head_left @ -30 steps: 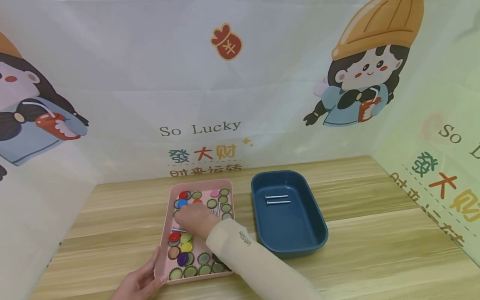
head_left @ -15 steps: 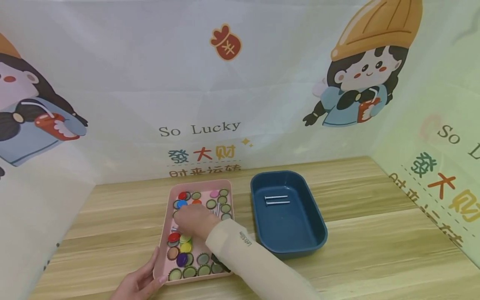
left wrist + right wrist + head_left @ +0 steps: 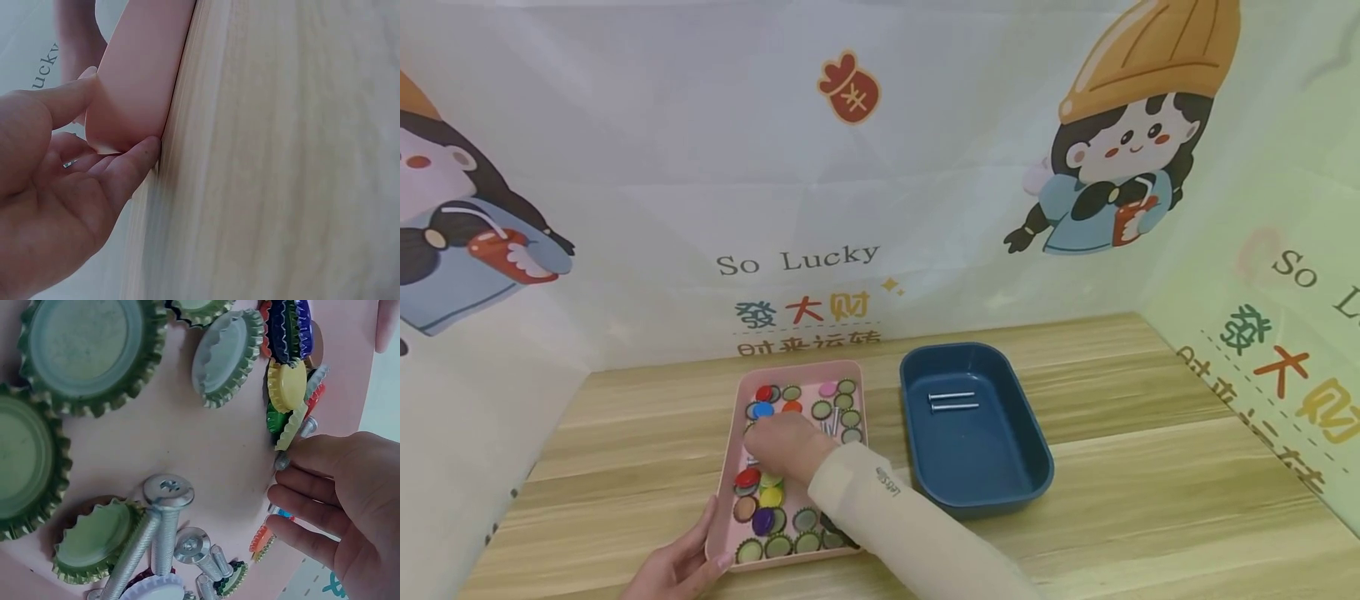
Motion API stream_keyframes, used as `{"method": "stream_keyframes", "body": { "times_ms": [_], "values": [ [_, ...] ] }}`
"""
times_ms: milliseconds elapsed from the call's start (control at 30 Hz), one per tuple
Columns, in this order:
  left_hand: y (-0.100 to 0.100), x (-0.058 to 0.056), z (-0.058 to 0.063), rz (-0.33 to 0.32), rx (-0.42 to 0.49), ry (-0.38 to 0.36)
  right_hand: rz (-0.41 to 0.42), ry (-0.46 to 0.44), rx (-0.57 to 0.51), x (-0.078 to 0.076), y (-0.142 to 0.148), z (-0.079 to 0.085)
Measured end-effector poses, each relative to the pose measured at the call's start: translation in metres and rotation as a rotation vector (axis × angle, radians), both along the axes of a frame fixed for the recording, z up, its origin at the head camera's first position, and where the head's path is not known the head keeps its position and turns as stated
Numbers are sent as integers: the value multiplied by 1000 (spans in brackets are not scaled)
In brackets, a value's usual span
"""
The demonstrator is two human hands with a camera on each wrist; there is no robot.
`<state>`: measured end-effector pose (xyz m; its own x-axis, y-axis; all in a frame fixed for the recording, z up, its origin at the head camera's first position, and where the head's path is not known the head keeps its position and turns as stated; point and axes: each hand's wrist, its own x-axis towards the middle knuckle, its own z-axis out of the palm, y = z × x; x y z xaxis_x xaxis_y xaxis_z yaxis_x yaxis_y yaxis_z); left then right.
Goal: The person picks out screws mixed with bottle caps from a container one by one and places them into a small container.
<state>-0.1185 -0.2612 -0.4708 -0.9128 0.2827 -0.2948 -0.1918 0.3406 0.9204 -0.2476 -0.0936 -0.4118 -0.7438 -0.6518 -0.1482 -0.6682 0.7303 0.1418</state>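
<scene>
A shallow pink tray holds bottle caps and silver bolts. My left hand grips its near left corner, thumb at the rim and fingers against the side and lower edge, as the left wrist view shows. Inside the tray, my right hand reaches down at the left middle. Its thumb and forefinger pinch a bolt, mostly hidden by the fingers. In the right wrist view another bolt head shows just above the thumb.
Right of the tray stands a deep blue tub with two bolts lying side by side in it. Both containers rest on a wood-grain table. A printed cloth hangs behind and along the sides.
My right hand has shifted slightly left and down over the bolt beneath it, which now shows less. The left hand stays on the tray corner.
</scene>
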Motion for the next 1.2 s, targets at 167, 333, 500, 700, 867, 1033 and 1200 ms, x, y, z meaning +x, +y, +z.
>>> {"method": "stream_keyframes", "body": {
  "times_ms": [167, 333, 500, 700, 867, 1033, 1200],
  "values": [
    [0, -1, -2, 3, 20, -14, 31, 24, 32, -1, 3, 3],
    [-1, 1, -2, 21, 1, -8, 82, 75, 44, 1, 9, 7],
    [-1, 0, -2, 10, 0, -8, 135, 100, 40, 4, 19, 15],
    [0, 0, -1, 10, 0, -10, 186, 118, 70, 5, 34, 28],
    [0, 0, -1, 6, -7, -19, 172, 85, 82, 3, 47, 34],
    [1, 0, 0, 6, -10, -20, 170, 102, 75, 0, 57, 36],
    [2, 1, 1, 26, -40, -16, 159, 103, 53, -3, 65, 38]
  ]
}}
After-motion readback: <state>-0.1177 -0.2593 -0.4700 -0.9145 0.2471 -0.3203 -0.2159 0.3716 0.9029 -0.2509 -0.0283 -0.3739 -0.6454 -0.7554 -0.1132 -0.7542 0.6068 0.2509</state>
